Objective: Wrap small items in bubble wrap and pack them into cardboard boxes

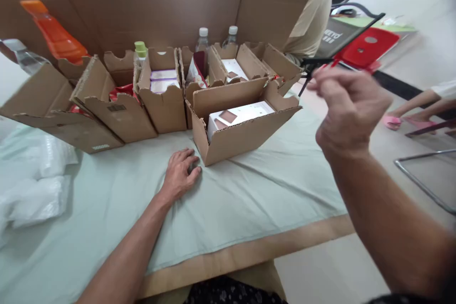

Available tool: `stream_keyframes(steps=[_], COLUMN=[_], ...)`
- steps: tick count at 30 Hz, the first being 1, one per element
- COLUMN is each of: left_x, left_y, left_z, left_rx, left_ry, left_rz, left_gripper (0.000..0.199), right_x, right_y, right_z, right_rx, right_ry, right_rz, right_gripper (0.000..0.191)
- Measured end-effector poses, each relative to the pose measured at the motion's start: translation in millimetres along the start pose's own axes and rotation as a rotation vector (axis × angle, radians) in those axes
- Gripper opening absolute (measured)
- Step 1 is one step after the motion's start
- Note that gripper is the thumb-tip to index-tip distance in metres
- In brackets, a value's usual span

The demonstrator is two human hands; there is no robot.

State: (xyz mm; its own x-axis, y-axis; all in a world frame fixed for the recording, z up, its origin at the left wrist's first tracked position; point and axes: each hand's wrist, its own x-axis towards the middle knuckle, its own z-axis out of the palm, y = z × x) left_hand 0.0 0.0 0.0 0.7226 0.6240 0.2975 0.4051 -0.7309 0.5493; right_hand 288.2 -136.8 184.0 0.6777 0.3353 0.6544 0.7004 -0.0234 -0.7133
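My left hand [181, 174] lies on the pale green cloth [256, 209], palm down with fingers spread, beside the near corner of an open cardboard box [249, 135]. Inside that box is a white carton [245, 113] with brown pictures on it. Raised at the right, past the table's edge, my right hand [351, 107] has its fingers curled into a pinch. Whether anything small is between those fingertips I cannot make out; red furniture shows right behind them.
A row of open cardboard boxes [162, 109] stands behind, holding packets and cartons. Clear bottles [203, 40] and an orange bottle [57, 33] rise behind them, before a tall cardboard panel [160, 4]. Bubble wrap [39, 194] lies left. A red stool [370, 47] and people are at right.
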Motion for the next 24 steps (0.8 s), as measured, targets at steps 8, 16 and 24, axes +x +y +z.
stream_keyframes(steps=[8, 16, 24], left_x=[-8.7, 18.0, 30.9], left_y=[9.8, 51.0, 47.4], left_z=[-5.2, -22.8, -13.9], left_rx=[-0.092, -0.185, -0.286], left_ry=[0.216, -0.003, 0.277], left_rz=[-0.013, -0.177, -0.273], left_gripper=[0.043, 0.061, 0.036], right_x=[-89.1, -98.3, -102.9], right_y=[126.2, 131.9, 141.4], right_z=[12.5, 0.6, -8.5], right_rx=[0.090, 0.071, -0.080], right_ry=[-0.408, -0.582, -0.856], right_rz=[0.328, 0.286, -0.049], right_gripper=[0.027, 0.040, 0.051])
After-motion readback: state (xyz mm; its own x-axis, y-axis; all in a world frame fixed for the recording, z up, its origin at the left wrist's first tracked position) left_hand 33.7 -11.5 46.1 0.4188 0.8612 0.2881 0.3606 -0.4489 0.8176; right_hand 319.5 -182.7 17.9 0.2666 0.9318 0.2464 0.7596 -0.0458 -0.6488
